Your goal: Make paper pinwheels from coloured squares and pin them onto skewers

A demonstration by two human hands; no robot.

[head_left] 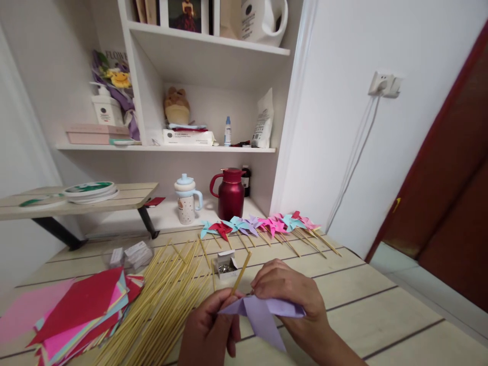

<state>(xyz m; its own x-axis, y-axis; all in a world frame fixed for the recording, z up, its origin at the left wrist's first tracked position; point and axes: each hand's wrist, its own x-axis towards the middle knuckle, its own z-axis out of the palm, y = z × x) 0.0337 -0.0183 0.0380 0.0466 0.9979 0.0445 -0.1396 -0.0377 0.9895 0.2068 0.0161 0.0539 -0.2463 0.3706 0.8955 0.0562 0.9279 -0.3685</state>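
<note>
A purple paper pinwheel (pixel 260 316) is between my two hands, above the front of the table. My left hand (pixel 213 325) pinches its left side together with a thin wooden stick (pixel 241 272), whose end points up and away. My right hand (pixel 285 290) is closed over the pinwheel's far right side, its fingertips close to the stick. What lies under those fingertips is mostly hidden. Just beyond my hands stands a small open box (pixel 227 265) of shiny metal pins. To the left, many loose wooden sticks (pixel 160 300) lie in a heap.
Stacked coloured paper sheets (pixel 82 310) lie at the left, near a clear container (pixel 129 254) of small boxes. Finished pinwheels (pixel 249 224) line the table's back edge. Behind stand a red jug (pixel 231 195), a speckled cup (pixel 186 203) and a low wooden stand (pixel 133 195).
</note>
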